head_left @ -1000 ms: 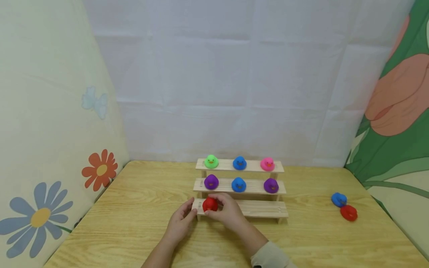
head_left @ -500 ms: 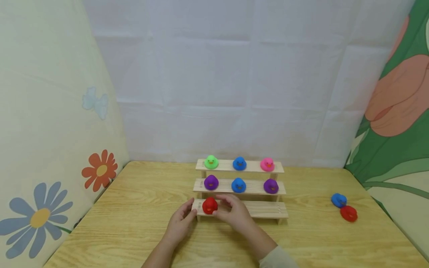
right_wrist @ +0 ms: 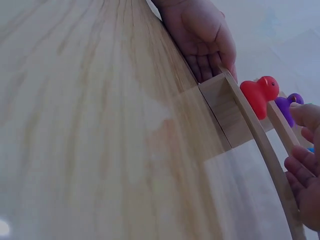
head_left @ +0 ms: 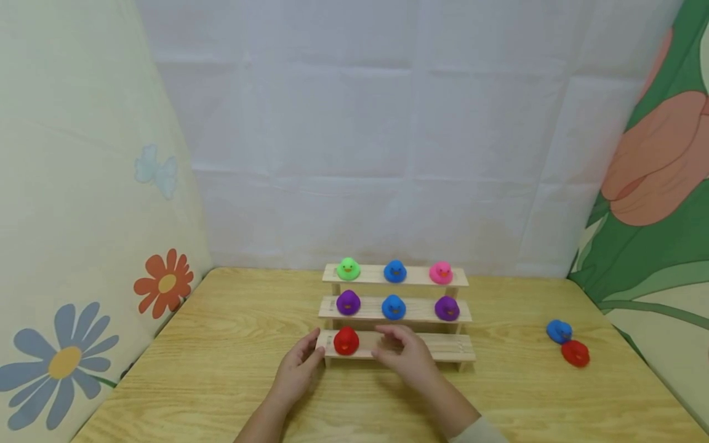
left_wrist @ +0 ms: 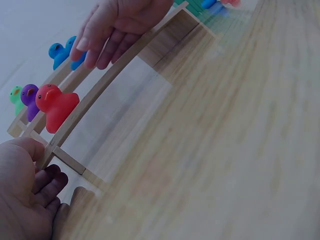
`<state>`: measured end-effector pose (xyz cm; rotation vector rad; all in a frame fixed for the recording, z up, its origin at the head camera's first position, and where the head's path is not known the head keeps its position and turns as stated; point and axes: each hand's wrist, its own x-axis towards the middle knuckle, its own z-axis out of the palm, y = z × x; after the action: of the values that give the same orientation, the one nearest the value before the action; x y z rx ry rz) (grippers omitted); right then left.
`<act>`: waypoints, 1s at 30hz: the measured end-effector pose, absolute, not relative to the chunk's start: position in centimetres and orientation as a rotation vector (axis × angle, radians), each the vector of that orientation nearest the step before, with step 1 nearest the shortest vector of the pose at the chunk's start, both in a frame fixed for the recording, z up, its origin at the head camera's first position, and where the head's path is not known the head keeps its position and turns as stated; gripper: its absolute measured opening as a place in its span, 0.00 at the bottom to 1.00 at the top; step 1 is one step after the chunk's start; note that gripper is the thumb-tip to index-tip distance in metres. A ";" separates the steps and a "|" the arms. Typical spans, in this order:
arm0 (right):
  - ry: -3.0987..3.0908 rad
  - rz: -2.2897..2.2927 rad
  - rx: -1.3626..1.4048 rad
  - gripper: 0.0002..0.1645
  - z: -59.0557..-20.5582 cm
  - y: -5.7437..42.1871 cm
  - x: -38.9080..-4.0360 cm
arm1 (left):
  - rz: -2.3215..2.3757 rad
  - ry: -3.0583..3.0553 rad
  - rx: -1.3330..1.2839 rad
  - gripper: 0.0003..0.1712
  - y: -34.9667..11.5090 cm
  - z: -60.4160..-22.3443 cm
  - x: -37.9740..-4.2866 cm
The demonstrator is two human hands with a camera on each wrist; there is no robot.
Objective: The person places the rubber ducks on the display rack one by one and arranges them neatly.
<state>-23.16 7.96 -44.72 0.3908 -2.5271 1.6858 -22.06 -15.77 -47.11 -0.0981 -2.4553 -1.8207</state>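
Observation:
A three-tier wooden display stand point(head_left: 448, 347) stands on the table with rubber ducks along it. My left hand point(head_left: 296, 368) holds the left end of its lowest shelf, thumb and fingers on either side of the board in the left wrist view. A red rubber duck point(head_left: 346, 341) sits upright on that shelf near the left end, facing forward. To the duck's right, my right hand point(head_left: 408, 359) hovers over the front of the same shelf, fingers loosely bent and apart from the duck, with nothing in it.
The middle shelf bears a purple duck point(head_left: 348, 303), a blue duck point(head_left: 394, 307) and another purple duck point(head_left: 447, 308). On top are green point(head_left: 348, 269), blue point(head_left: 395, 271) and pink ducks point(head_left: 441, 272). A blue duck point(head_left: 559, 331) and a red duck point(head_left: 576, 354) lie at the table's right.
My right hand has let go of the red duck and drawn away to the right. The duck stays on the lowest shelf. My left hand keeps its place at the shelf end.

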 end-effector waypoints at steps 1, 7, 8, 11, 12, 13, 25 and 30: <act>-2.517 1.688 0.383 0.26 -44.7 8.2 -23.1 | -1.822 -2.455 -0.092 0.28 -15.7 -47.1 -22.1; -2.459 1.729 0.311 0.24 -44.6 10.0 -22.6 | -1.821 -2.457 -0.102 0.29 -15.8 -47.2 -22.1; -2.453 1.733 0.292 0.24 -44.7 10.2 -22.5 | -1.818 -2.458 -0.105 0.29 -15.8 -47.1 -22.1; -2.455 1.689 0.232 0.22 -44.8 11.1 -22.4 | -1.817 -2.464 -0.098 0.29 -15.9 -47.1 -22.1; -2.455 1.677 0.218 0.21 -44.8 11.4 -22.4 | -1.818 -2.464 -0.094 0.29 -15.9 -47.1 -22.1; -2.459 1.659 0.205 0.21 -44.8 11.7 -22.4 | -1.818 -2.464 -0.092 0.29 -15.9 -47.1 -22.1; -2.495 1.606 0.058 0.23 -44.7 16.1 -21.5 | -1.811 -2.470 -0.075 0.29 -15.7 -47.0 -22.0; -2.530 1.529 0.014 0.24 -44.4 18.4 -21.1 | -1.830 -2.457 -0.067 0.28 -15.7 -47.0 -22.1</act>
<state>-21.05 18.35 -44.39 0.0137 -2.5303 1.5290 -22.08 -15.67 -47.00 -0.0668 -2.4573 -1.8297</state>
